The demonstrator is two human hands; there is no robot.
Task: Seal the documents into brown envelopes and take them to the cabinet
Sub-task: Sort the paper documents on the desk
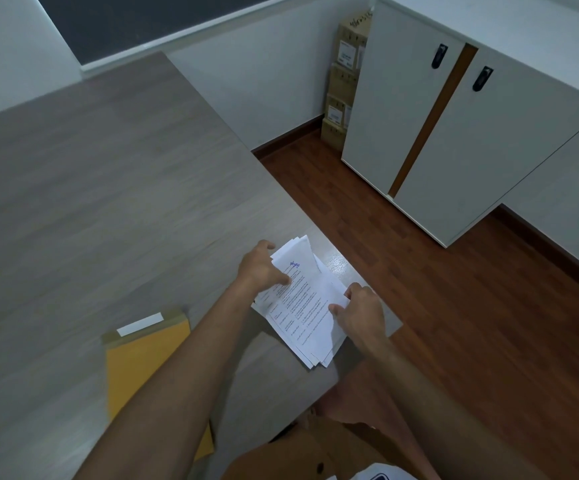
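A loose stack of white printed documents point(303, 299) lies near the right edge of the grey wooden table point(108, 202). My left hand point(262, 266) rests on the stack's upper left part, thumb pressing the top sheet. My right hand point(359, 311) pinches the right edge of the sheets, which curl up there. A brown envelope point(142, 365) lies flat on the table to the left, its flap open with a white adhesive strip showing; my left forearm covers its lower right part. The white cabinet point(454, 140) stands across the floor to the right, doors shut.
Stacked cardboard boxes point(343, 81) fill the corner between the wall and the cabinet. Dark wooden floor point(454, 323) lies between the table and the cabinet. The table's right edge runs just beside the documents.
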